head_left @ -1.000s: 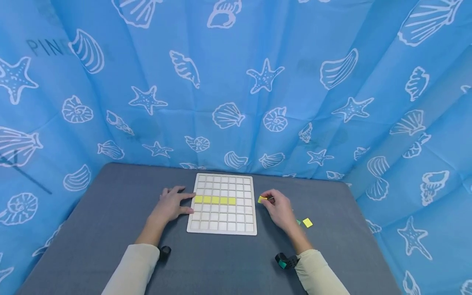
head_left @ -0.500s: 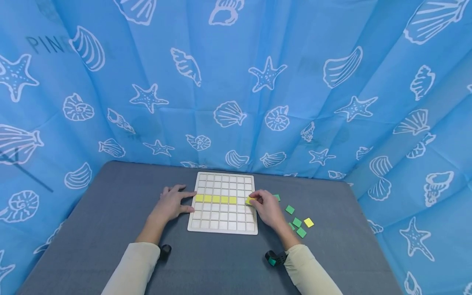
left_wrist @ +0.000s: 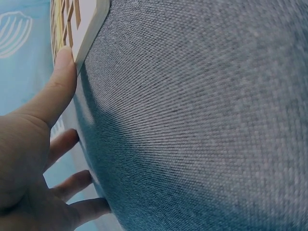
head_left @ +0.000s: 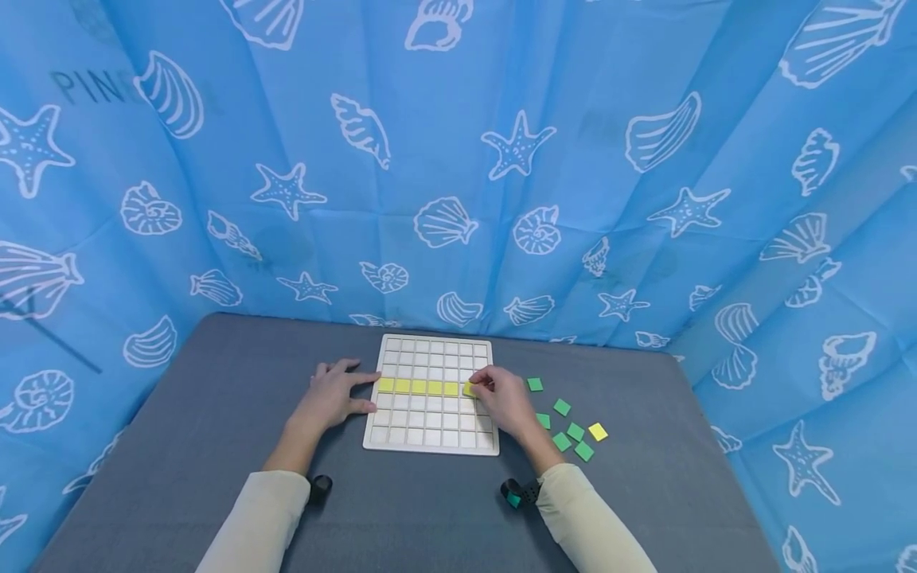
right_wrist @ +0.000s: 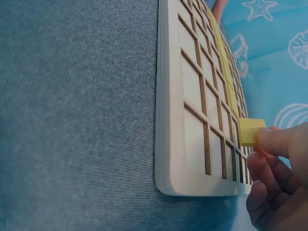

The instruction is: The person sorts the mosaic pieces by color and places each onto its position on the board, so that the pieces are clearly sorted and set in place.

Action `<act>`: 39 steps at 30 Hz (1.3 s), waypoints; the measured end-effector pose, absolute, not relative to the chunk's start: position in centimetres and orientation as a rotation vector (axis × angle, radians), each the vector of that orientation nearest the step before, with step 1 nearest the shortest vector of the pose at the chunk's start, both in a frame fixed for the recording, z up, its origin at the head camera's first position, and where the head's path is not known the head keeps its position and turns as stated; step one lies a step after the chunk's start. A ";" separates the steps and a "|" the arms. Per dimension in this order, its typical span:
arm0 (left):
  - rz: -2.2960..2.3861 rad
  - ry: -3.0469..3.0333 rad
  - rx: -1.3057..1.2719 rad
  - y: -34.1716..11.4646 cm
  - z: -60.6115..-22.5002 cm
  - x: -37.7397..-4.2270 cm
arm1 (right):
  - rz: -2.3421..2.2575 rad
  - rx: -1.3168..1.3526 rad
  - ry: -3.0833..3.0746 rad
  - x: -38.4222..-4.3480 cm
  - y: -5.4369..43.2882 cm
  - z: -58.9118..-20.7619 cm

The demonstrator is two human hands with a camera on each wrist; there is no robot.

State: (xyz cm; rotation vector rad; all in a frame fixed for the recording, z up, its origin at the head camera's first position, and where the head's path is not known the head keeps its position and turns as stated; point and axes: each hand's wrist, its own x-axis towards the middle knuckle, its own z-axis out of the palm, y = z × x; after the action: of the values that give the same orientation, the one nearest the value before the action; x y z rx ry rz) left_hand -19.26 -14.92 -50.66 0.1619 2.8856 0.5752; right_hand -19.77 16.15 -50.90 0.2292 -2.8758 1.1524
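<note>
A white square grid board (head_left: 430, 451) lies on the grey cloth, with a row of several yellow square tiles (head_left: 419, 387) filling cells from its left side. My left hand (head_left: 328, 398) rests at the board's left edge, thumb and index finger touching the rim; in the left wrist view the thumb (left_wrist: 60, 82) presses the corner area while the other fingers spread loosely. Between thumb and fingertips my right hand (head_left: 509, 402) pinches another yellow tile (right_wrist: 250, 131). It is held tilted over the same row, just right of the last tile there. The fingers partly cover it.
Several green tiles (head_left: 575, 432) and one loose yellow tile (head_left: 598, 431) lie scattered on the cloth right of the board, beside the right forearm. A blue curtain (head_left: 458, 159) with white shell prints hangs behind the table and at its sides.
My right hand has moved left with the yellow tile, from beside the board to over the row. More green tiles have come into sight. The left hand stays in place.
</note>
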 end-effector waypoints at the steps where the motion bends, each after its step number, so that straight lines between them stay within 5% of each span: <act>1: 0.573 2.887 0.163 -15.0 -50.6 -19.2 | 1.144 0.234 -2.884 -19.8 16.1 -50.9; 39: 0.547 2.901 0.154 -14.8 -50.8 -19.2 | 0.672 0.573 -2.963 -18.4 16.9 -50.3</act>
State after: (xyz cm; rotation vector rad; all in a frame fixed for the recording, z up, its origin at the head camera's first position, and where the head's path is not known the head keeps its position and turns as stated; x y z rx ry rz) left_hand -19.23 -14.82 -50.81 0.1540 2.9009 0.5475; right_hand -18.37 16.93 -50.26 0.5729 -2.9635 0.6721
